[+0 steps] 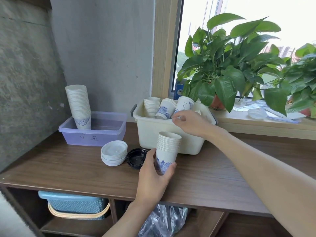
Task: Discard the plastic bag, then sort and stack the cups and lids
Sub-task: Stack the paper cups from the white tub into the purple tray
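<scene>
- Plastic bag [164, 221]: clear and crumpled, below the front edge of the tabletop [68, 168]; partly covered by the left forearm and cut off by the bottom of the frame.
- Cream bin [171, 135]: its wall hides the lower parts of the loose cups [165, 108] inside, some upright in a short stack and two leaning.
- Black lids [135, 158]: a low pile on the tabletop, its right edge behind the left thumb; just to its left stand the white lids [113, 153], stacked.
- Purple bin [92, 134]: the handwritten marks on its front are not legible; a tall cup stack [78, 105] stands in its left corner.
- Left hand [153, 170]: raised from below the tabletop edge, palm turned right; its fingers [171, 168] and thumb wrap the base of the held cup stack [168, 151].
- Held cup stack: upright, in front of the cream bin, with its blue-patterned bottom cup in the grip and its rims above the fingers.
- Right hand [189, 123]: arm extended from the lower right, with the hand over the cream bin's front rim.
- Right fingers [177, 118]: bent, with their tips at the foot of the leaning cups; whether they pinch a cup or only touch it cannot be told.
- Potted plants [222, 65]: on the windowsill behind the cream bin.
</scene>
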The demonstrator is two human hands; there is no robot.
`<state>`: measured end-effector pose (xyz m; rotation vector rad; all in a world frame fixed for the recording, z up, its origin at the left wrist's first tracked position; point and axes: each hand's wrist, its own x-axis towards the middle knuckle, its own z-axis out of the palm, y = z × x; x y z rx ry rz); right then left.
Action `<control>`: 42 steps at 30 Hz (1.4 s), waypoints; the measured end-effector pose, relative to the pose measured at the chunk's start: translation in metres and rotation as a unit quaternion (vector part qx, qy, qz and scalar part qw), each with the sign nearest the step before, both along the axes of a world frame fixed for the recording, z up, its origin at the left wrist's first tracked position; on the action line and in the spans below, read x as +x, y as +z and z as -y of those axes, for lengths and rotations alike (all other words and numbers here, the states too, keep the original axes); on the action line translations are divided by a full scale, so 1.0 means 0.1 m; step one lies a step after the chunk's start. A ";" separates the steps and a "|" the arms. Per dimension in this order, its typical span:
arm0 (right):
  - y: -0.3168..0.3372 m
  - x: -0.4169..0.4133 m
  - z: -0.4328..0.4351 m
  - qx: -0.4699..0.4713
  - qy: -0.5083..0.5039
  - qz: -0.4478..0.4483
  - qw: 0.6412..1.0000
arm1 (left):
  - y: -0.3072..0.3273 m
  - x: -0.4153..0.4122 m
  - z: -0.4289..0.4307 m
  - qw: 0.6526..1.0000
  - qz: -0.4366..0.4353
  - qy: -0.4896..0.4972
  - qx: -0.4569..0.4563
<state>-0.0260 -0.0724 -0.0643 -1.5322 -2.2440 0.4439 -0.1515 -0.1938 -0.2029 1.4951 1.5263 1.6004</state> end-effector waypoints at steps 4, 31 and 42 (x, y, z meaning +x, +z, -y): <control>0.07 -0.09 -0.01 -0.076 0.028 -0.111 0.991 | 0.00 0.00 0.00 1.000 0.005 -0.003 -0.003; 0.20 0.24 0.63 0.123 0.134 -0.220 0.959 | -0.02 0.01 0.00 1.000 0.001 -0.012 -0.008; -0.08 0.20 0.74 0.025 0.142 -0.197 0.970 | 0.02 0.02 0.03 1.000 -0.002 -0.018 0.000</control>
